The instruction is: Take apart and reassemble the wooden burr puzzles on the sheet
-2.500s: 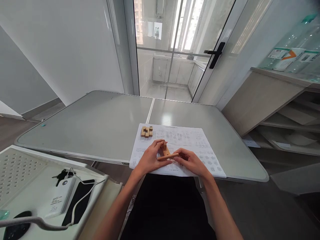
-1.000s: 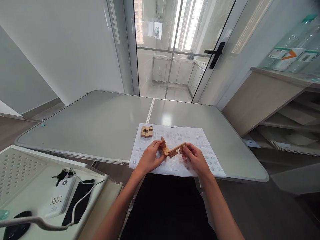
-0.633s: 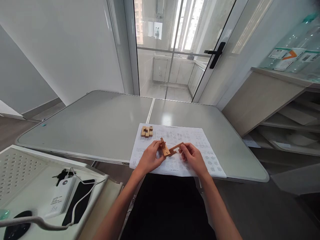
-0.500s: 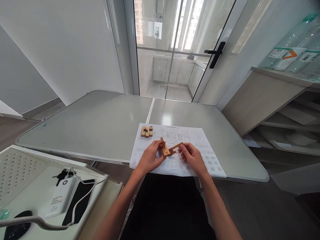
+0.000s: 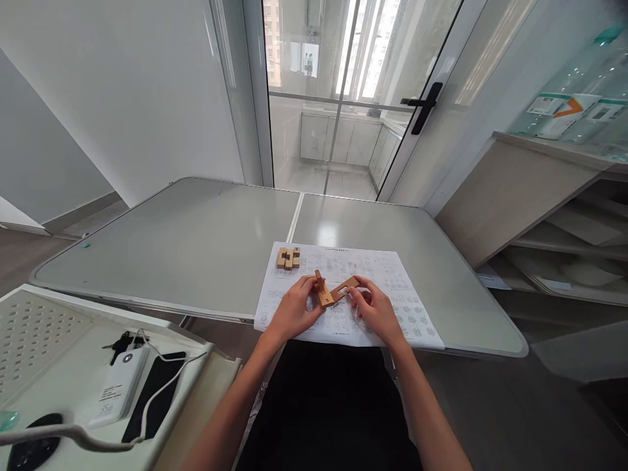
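Between my hands are notched wooden puzzle pieces, held just above a printed instruction sheet [image 5: 275,314]. My left hand [image 5: 294,309] is closed on a wooden puzzle piece [image 5: 325,299] marked with a "2", beside an upright wooden part. My right hand [image 5: 377,310] pinches the far end of another wooden puzzle piece [image 5: 342,288], which slants up to the right and touches the numbered one. An opening shows along its middle. Whether the two pieces interlock I cannot tell. A small cluster of wooden puzzle pieces [image 5: 288,258] lies at the sheet's upper left.
The sheet lies on a grey folding table [image 5: 206,242] with a seam across it. At lower left a white tray [image 5: 63,366] bears a power bank [image 5: 120,386], a phone [image 5: 156,396], keys and a cable. A shelf [image 5: 534,190] with plastic bottles [image 5: 564,104] stands at right.
My right fingers have shifted along their puzzle piece, and that piece has turned slightly, its right end a little higher. My left hand has stayed nearly still.
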A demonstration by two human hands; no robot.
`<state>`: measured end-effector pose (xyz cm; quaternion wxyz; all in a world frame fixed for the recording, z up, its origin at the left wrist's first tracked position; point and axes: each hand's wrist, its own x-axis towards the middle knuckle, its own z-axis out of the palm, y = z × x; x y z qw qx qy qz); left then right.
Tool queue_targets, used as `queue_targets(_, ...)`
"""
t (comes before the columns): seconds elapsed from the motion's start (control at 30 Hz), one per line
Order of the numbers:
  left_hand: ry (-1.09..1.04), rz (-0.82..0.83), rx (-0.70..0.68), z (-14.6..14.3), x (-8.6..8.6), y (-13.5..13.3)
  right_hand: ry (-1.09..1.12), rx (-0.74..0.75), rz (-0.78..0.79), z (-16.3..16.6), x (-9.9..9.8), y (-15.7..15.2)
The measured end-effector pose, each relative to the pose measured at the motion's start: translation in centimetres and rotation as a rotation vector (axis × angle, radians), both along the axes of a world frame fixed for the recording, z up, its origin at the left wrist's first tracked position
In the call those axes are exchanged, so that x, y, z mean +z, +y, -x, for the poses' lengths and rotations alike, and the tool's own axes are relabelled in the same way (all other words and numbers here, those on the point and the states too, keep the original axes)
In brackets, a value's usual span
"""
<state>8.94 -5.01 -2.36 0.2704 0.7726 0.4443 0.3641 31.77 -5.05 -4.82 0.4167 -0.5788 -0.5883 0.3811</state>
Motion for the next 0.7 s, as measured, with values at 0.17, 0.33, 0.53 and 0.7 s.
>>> queue_targets(0.17,0.003,0.007,-0.003,0.03,0.01,0.00,-0.031,-0.010,-0.014,0.03,0.16,-0.15)
queue_targets(0.33,-0.001,0.003,-0.006,0.06,0.00,0.04,-0.026,0.001,-0.067,-0.02,-0.05,-0.09)
queue_targets(0.53,-0.008,0.007,0.004,-0.05,0.09,-0.06,-0.046,0.010,-0.078,-0.07,-0.15,0.11)
queue_targets(0.7,-0.006,0.010,-0.003,-0.02,0.12,-0.04,-0.052,0.014,-0.078,0.02,0.03,0.02)
